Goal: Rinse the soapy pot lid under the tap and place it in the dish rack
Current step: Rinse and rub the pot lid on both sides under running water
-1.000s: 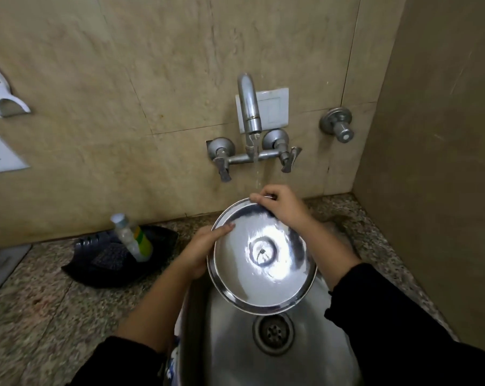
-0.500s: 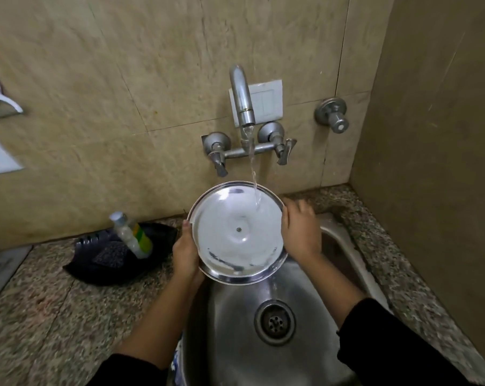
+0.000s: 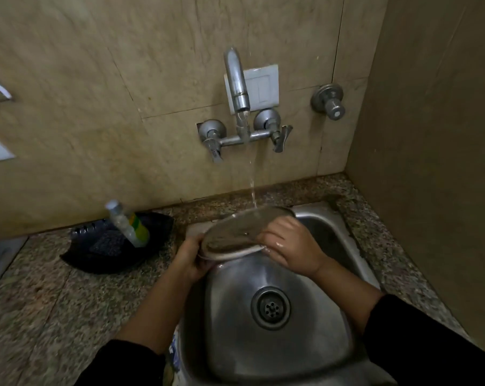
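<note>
Both hands (left hand, right hand) gripping pot lid under tap stream, over sink

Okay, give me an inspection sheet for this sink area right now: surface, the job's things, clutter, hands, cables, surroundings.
Surface: speckled stone counter around a steel sink; drain uncovered.
Job's things: pot lid held tilted over the basin, water from the tap landing on its far edge. Dish rack: nothing seen.
Clutter: black tray left of the sink with a bottle leaning in it.
Hands: left hand grips the lid's left rim; right hand, wet, holds its right edge.
Cables: nothing seen.
Surroundings: beige tiled wall, white switch plate behind the spout, a separate valve to the right.
</note>
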`<state>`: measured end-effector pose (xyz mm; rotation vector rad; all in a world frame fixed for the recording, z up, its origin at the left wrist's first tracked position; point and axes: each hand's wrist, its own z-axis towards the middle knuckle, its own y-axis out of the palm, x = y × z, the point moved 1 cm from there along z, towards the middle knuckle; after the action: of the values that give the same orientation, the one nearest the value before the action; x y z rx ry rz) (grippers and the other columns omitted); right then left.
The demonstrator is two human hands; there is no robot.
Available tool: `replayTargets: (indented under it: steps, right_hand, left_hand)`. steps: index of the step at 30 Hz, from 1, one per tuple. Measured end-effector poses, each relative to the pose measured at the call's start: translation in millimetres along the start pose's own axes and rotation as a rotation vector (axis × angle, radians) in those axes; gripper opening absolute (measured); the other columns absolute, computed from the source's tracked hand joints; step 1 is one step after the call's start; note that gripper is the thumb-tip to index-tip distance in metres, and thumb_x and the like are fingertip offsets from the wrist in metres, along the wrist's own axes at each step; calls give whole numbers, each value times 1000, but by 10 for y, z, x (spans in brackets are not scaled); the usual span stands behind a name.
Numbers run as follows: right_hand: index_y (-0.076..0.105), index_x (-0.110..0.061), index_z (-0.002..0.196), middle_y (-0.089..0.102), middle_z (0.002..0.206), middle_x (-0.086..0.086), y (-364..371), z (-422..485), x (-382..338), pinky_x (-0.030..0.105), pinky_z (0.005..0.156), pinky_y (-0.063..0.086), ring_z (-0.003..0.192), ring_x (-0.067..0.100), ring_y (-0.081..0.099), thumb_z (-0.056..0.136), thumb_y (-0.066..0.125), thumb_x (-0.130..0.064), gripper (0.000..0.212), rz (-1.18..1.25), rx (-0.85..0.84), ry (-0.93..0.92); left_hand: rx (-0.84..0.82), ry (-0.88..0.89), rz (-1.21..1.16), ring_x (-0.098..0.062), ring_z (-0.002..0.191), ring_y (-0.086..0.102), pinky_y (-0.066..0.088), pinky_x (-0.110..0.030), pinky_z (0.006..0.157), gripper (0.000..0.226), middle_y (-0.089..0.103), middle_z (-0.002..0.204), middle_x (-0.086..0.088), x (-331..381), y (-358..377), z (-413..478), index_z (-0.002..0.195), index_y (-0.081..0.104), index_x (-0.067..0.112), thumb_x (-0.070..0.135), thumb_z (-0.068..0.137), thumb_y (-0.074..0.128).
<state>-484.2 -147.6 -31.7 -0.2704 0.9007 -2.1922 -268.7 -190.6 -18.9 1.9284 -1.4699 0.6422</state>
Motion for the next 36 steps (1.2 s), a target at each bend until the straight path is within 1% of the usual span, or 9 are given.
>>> replayTargets:
  steps: [2,6,10,14,19,22,26,33,36]
  right_hand:
    - [64,-9,82,63,75,6,-58,118,1,27,62,38,71,21,55,94,51,-30,28,98,36,199]
    - [64,-25,82,64,71,-2,-44,228,113,33,57,46,66,16,60,89,57,-41,18,293,10,704]
    - [60,-25,60,53,49,-7,55,299,412,34,57,38,53,14,50,83,66,-37,27,585,11,1112]
    - [49,-15,51,45,50,4,108,346,565,30,54,30,50,16,41,83,67,-17,36,838,39,1323]
    - [63,-17,73,65,74,5,113,485,674,37,70,46,73,23,60,89,57,-37,27,370,-171,1112]
    - [62,-21,109,65,108,2,96,724,532,38,86,44,100,21,57,92,52,-39,27,171,-317,786]
    - [62,-29,115,64,115,-5,167,932,354,38,92,36,109,16,53,95,45,-41,29,137,-477,344]
    - [58,-10,71,63,69,6,107,552,782,40,63,45,70,25,61,89,47,-59,53,241,-20,1084]
    - [54,-12,63,57,60,1,107,532,799,40,62,44,66,22,60,89,51,-55,50,289,-30,1059]
  left_hand:
    - [-91,-75,153,-33,103,62,61,-33,59,52,66,114,-25,-18,-25,-20,128,54,-2,38,99,38]
    - [-158,-70,323,-33,136,38,36,-44,107,89,45,146,-18,-111,35,-94,139,49,11,75,87,17]
    - [-140,246,164,-13,85,62,48,-32,82,47,67,96,-1,-128,174,-152,98,64,19,48,100,28]
    - [-181,364,144,-16,83,72,56,-24,61,41,75,98,-7,-41,165,-84,111,67,12,44,97,45]
    - [-71,510,193,-23,82,71,55,-31,72,37,77,81,-4,7,275,-66,98,72,8,37,97,49]
    - [-55,579,305,-21,75,67,54,-24,64,37,73,77,-5,13,394,-65,90,73,6,34,97,50]
    - [-57,645,317,-21,76,60,48,-25,64,39,68,81,-11,33,515,-84,96,71,-1,33,96,53]
    - [-64,493,16,-25,80,70,56,-34,70,34,74,86,-10,45,329,-47,90,71,9,39,93,56]
    - [-225,398,132,-28,93,71,54,-39,79,38,75,102,-14,158,294,15,104,71,9,40,85,63]
